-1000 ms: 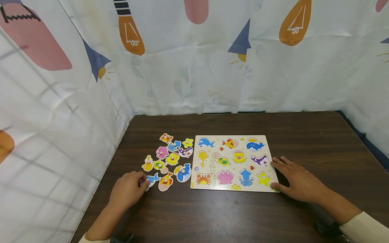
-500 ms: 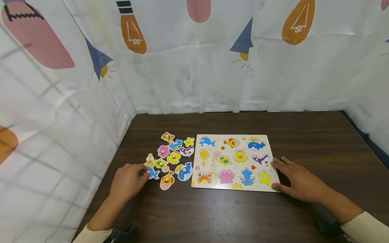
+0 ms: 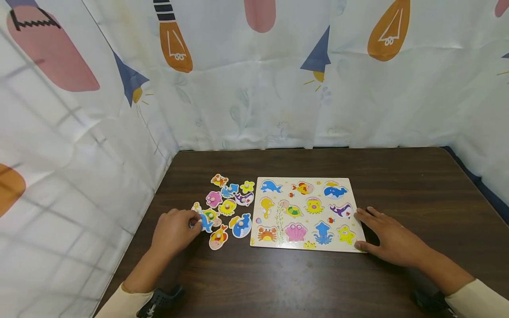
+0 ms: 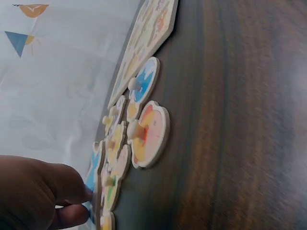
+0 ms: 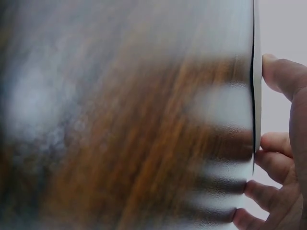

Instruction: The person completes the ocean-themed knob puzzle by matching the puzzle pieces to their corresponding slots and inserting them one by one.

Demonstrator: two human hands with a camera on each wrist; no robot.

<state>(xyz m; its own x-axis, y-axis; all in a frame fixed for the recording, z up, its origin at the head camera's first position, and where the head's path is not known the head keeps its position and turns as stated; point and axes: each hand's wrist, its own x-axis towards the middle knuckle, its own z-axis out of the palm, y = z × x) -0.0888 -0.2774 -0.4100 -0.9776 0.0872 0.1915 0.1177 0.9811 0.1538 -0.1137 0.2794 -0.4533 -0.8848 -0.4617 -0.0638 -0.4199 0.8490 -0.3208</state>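
Note:
My left hand (image 3: 175, 232) pinches a blue dolphin puzzle piece (image 3: 207, 224). In the left wrist view this dolphin piece stands raised above the loose pieces, thumb and finger on it. It partly covers the yellow seahorse piece (image 3: 196, 206) and the turtle piece (image 3: 212, 216). With fingers spread, my right hand (image 3: 391, 240) rests at the right edge of the wooden puzzle board (image 3: 310, 226). Its thumb touches the lower right corner. Sea animals are pictured across the board.
Several knobbed pieces lie left of the board, among them a fish (image 3: 218, 237), a blue whale (image 3: 241, 225), an octopus (image 3: 227, 207), a pink shell (image 3: 214, 199), a crab (image 3: 219, 180) and a starfish (image 3: 247, 187). A printed curtain (image 3: 254, 101) hangs behind the dark table (image 3: 294, 282).
My left hand has moved rightward and away from me with the dolphin piece, from the near left of the pile to over the seahorse and turtle pieces. The right hand stays at the board.

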